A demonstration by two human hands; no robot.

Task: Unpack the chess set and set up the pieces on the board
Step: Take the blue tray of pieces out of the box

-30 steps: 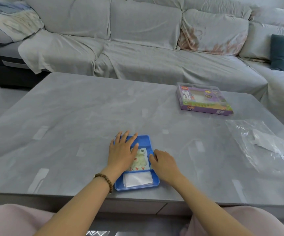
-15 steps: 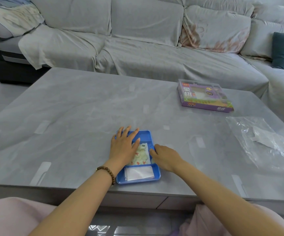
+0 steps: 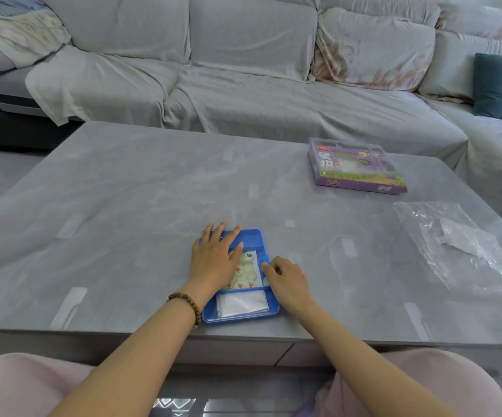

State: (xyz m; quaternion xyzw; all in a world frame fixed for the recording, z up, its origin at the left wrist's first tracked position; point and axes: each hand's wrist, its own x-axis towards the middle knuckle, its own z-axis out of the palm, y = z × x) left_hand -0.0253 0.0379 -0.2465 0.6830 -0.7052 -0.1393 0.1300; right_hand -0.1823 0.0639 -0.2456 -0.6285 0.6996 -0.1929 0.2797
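- Case [image 3: 234, 319] was blue; pieces [image 3: 245, 273] inside were cream, marked red and green; folded sheet [image 3: 240, 303] was white.
- Table [image 3: 123, 191] was grey, marbled with pale streaks.
- Far-right box [image 3: 355, 167] was purple with yellow-green print.
- Sofa [image 3: 243, 49] was light grey; floral cushion [image 3: 373, 52] showed faded pink; far-right teal cushion [image 3: 501, 85] was plain.
- Bracelet [image 3: 186, 302] was brown beads.

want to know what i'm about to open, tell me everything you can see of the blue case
The blue case is a flat rectangular plastic box lying near the table front edge. Through what looks like a clear lid show pale round pieces with red and green characters and, nearest the person, a folded white sheet. The left hand rests flat on top; the right hand curls its fingers at a tab on the right edge.
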